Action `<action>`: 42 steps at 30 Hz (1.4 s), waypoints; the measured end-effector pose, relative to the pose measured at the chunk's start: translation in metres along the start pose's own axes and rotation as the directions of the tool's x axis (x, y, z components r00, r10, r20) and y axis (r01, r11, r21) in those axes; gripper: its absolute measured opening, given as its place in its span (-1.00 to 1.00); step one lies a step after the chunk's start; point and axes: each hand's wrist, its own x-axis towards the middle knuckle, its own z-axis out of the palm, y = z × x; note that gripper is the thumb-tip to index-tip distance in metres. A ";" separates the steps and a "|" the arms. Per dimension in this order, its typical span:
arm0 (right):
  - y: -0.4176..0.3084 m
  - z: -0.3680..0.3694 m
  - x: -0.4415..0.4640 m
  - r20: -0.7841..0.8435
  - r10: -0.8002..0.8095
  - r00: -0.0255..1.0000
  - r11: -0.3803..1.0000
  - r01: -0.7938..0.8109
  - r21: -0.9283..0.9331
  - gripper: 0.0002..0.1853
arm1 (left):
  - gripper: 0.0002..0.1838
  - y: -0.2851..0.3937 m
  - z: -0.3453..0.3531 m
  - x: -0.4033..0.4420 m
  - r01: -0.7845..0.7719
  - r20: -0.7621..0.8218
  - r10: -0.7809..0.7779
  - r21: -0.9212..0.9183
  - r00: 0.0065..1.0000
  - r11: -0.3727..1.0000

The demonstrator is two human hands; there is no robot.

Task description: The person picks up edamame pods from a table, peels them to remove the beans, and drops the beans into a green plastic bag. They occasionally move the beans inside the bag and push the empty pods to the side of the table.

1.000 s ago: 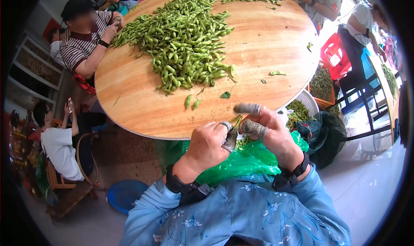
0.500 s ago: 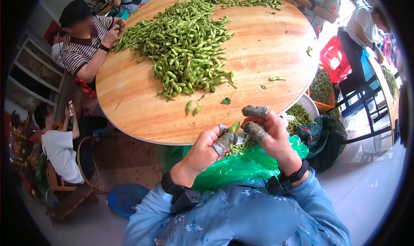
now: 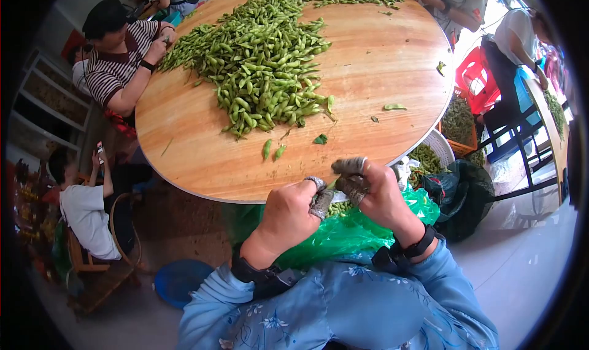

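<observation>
My left hand is closed, its cloth-wrapped thumb and finger pinching a green soybean pod, most of which the fingers hide. Close against it on the right, my right hand is also closed on the pod's other end, with grey wraps on its thumb and forefinger. Below both hands hangs a green plastic bag with shelled beans showing at its mouth. A large heap of soybean pods covers part of the round wooden table, and two loose pods lie nearer me.
A person in a striped shirt sits at the table's left side. Someone in a white shirt sits lower left, near a blue basin. To the right stand a white basket, an orange crate and a red chair.
My hands have come together at the pod; the right one moved left onto it. My left hand has turned over, and the pod, upright and plain before, is now mostly covered.
</observation>
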 end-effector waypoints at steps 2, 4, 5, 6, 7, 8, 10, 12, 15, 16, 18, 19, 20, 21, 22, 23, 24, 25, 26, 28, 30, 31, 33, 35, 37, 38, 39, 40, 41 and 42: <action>0.001 -0.003 0.000 -0.068 0.053 0.996 0.995 -0.047 0.087 -0.75 | -0.83 -0.006 0.007 -0.002 0.175 0.036 -0.175 -0.408 0.984 0.896; 0.003 -0.010 0.000 -0.153 0.131 0.979 0.973 -0.098 0.208 -0.76 | -0.81 -0.004 0.009 0.000 0.153 -0.023 -0.179 -0.424 0.984 0.893; 0.006 -0.016 -0.001 -0.103 0.156 0.982 0.960 -0.126 0.251 -0.76 | -0.80 -0.004 0.010 0.001 0.130 -0.082 -0.184 -0.441 0.980 0.888; 0.008 -0.020 -0.003 -0.052 0.181 0.982 0.943 -0.158 0.292 -0.77 | -0.80 -0.003 0.010 0.001 0.134 -0.077 -0.188 -0.445 0.979 0.885; 0.009 -0.020 -0.004 -0.052 0.189 0.981 0.942 -0.166 0.292 -0.77 | -0.80 -0.002 0.008 0.003 0.113 -0.078 -0.156 -0.396 0.985 0.911; 0.008 -0.019 -0.006 0.043 0.200 0.979 0.930 -0.203 0.305 -0.77 | -0.81 0.000 0.008 0.003 0.089 -0.077 -0.122 -0.346 0.990 0.934; 0.006 -0.017 -0.006 0.135 0.207 0.969 0.918 -0.240 0.316 -0.77 | -0.80 0.001 0.007 0.004 0.102 -0.039 -0.120 -0.307 0.992 0.946; 0.002 -0.013 -0.005 0.159 0.249 0.955 0.895 -0.290 0.340 -0.75 | -0.79 -0.002 0.009 0.004 0.118 -0.005 -0.124 -0.264 0.992 0.957; -0.008 -0.009 -0.001 0.178 0.289 0.941 0.866 -0.336 0.370 -0.75 | -0.78 -0.008 0.014 0.002 -0.107 -0.118 0.093 -0.112 0.989 0.988; -0.010 -0.007 -0.001 0.183 0.300 0.936 0.841 -0.350 0.412 -0.76 | -0.77 -0.007 0.014 0.000 -0.116 -0.055 0.114 -0.024 0.992 0.993; -0.001 -0.008 0.001 0.179 0.284 0.942 0.859 -0.333 0.389 -0.78 | -0.76 -0.004 0.012 -0.001 -0.131 0.008 0.131 0.063 0.991 0.989; 0.002 -0.009 0.002 0.175 0.267 0.948 0.875 -0.315 0.367 -0.80 | -0.79 -0.003 0.012 0.000 -0.096 0.006 0.096 0.002 0.995 0.995; 0.003 -0.009 0.003 0.175 0.266 0.948 0.876 -0.314 0.367 -0.80 | -0.81 -0.002 0.012 0.000 -0.060 0.007 0.060 -0.061 0.998 0.996; 0.004 -0.009 0.002 0.184 0.244 0.952 0.865 -0.299 0.402 -0.81 | -0.81 -0.004 0.012 0.000 -0.060 0.007 0.060 -0.061 0.998 0.996; 0.005 -0.009 0.002 0.192 0.222 0.956 0.852 -0.286 0.438 -0.83 | -0.86 -0.008 0.011 0.000 0.062 0.126 -0.029 -0.261 0.992 0.963; 0.007 -0.009 0.001 0.192 0.223 0.956 0.852 -0.287 0.437 -0.83 | -0.90 -0.011 0.012 0.000 0.200 0.259 -0.092 -0.433 0.962 0.879; 0.008 -0.009 0.001 0.188 0.201 0.961 0.854 -0.266 0.447 -0.83 | -0.90 -0.014 0.015 -0.001 0.201 0.258 -0.093 -0.434 0.962 0.878; 0.009 -0.008 0.001 0.183 0.177 0.967 0.855 -0.243 0.458 -0.83 | -0.90 -0.017 0.018 -0.001 0.248 0.296 -0.080 -0.593 0.952 0.766; 0.010 -0.008 0.001 0.184 0.176 0.967 0.855 -0.242 0.458 -0.83 | -0.90 -0.018 0.020 -0.001 0.293 0.330 -0.058 -0.725 0.942 0.623; 0.011 -0.008 0.001 0.191 0.113 0.975 0.863 -0.191 0.467 -0.81 | -0.88 -0.010 0.019 0.002 0.330 0.340 -0.076 -0.796 0.937 0.508; 0.001 -0.006 0.000 0.123 0.159 0.980 0.873 -0.198 0.445 -0.80 | -0.85 -0.009 0.018 0.003 0.357 0.349 -0.092 -0.852 0.932 0.382; -0.002 -0.005 -0.001 0.055 0.204 0.977 0.881 -0.208 0.424 -0.79 | -0.83 -0.012 0.018 0.001 0.327 0.306 -0.126 -0.801 0.944 0.501; 0.000 -0.006 -0.003 0.017 0.200 0.980 0.901 -0.191 0.389 -0.78 | -0.80 -0.012 0.019 -0.002 0.298 0.257 -0.156 -0.734 0.954 0.610; 0.001 -0.012 -0.006 0.025 0.198 0.980 0.924 -0.195 0.328 -0.77 | -0.77 -0.008 0.019 -0.003 0.132 0.047 -0.123 -0.415 0.991 0.900; -0.002 -0.013 -0.008 0.077 0.217 0.973 0.914 -0.231 0.334 -0.79 | -0.74 -0.006 0.021 -0.004 0.112 0.044 -0.103 -0.323 0.994 0.940; -0.002 -0.014 -0.009 0.132 0.232 0.964 0.903 -0.264 0.338 -0.79 | -0.70 -0.006 0.021 -0.004 0.089 0.040 -0.082 -0.225 0.996 0.970; 0.003 -0.011 -0.009 0.115 0.199 0.973 0.899 -0.228 0.375 -0.80 | -0.70 -0.007 0.022 -0.004 0.087 0.042 -0.080 -0.226 0.996 0.970; 0.003 -0.011 -0.009 0.114 0.199 0.973 0.898 -0.228 0.376 -0.80 | -0.71 -0.009 0.023 -0.005 0.034 0.022 -0.031 -0.163 0.999 0.986; 0.004 -0.010 -0.008 0.124 0.206 0.971 0.894 -0.238 0.380 -0.81 | -0.71 -0.010 0.024 -0.005 -0.018 0.005 0.019 -0.098 1.000 0.995; 0.004 -0.010 -0.008 0.135 0.211 0.968 0.889 -0.248 0.384 -0.81 | -0.71 -0.011 0.024 -0.006 -0.017 0.006 0.018 -0.097 1.000 0.995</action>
